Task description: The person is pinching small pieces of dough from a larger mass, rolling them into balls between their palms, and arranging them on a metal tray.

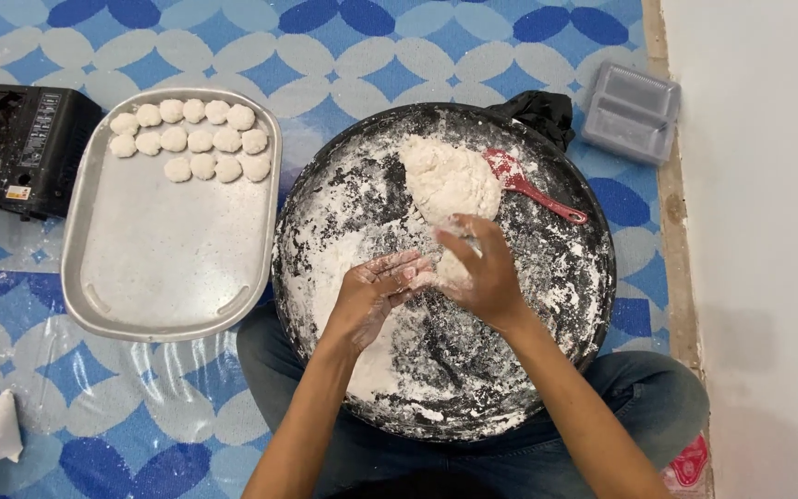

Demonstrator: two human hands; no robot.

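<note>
**Dough piece worked between two floured hands over a black pan**

A small piece of dough [452, 268] is held between both hands above the middle of a large round black pan [584, 277], which is dusted all over with white flour. The left hand [376, 294] is opened flat, fingers together, with its fingertips laid against the piece. The right hand [482, 268] is curled over the piece from the right, fingers bent around it. Just beyond the hands, at the far side of the pan, a big lump of dough [450, 177] is seen, and a red spatula [533, 188] is lying to its right, touching it. To the left of the pan, a metal tray [168, 268] is set on the blue patterned floor mat [344, 46]; rows of small round dough balls [191, 139] are lined up at its far end. A black stove [20, 148] is placed at the far left, and a grey plastic container [632, 111] lies at the far right.
</note>
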